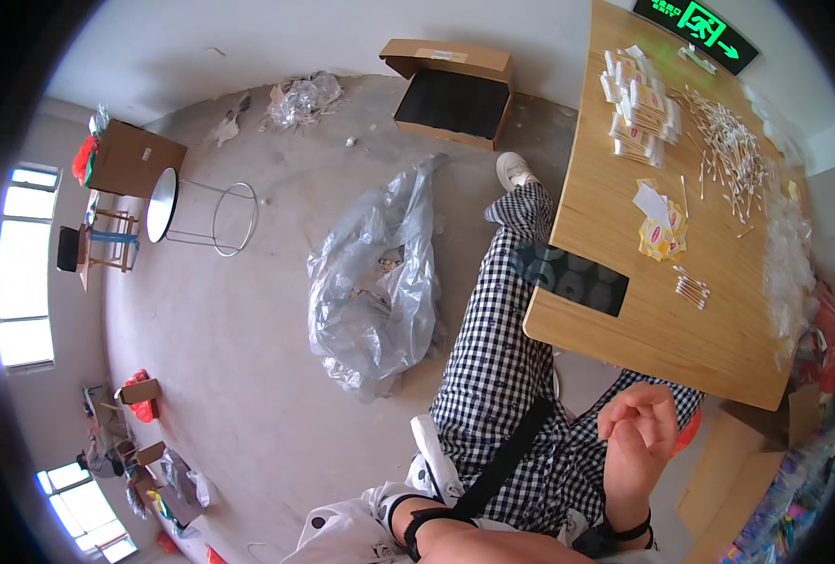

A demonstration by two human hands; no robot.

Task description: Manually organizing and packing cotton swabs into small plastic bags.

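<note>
My right hand [638,428] is raised in front of my checked trousers, just below the near edge of the wooden table [657,352]. Its fingers are curled in and nothing shows in them; a black band circles the wrist. My left forearm [483,543] crosses the lower edge, also with a black strap, and its hand is out of sight. Nearest on the table lies a small bundle of cotton swabs [691,288]. Beyond it are yellow-and-white packets [663,237], a stack of swab packets [638,108] and a loose pile of cotton swabs [729,150].
A dark translucent panel [575,278] overhangs the table's left edge. Clear plastic bags [372,282] lie on the floor, with an open cardboard box [450,99] by the wall and a round stool [162,205] on its side. Another carton [718,470] stands at my right.
</note>
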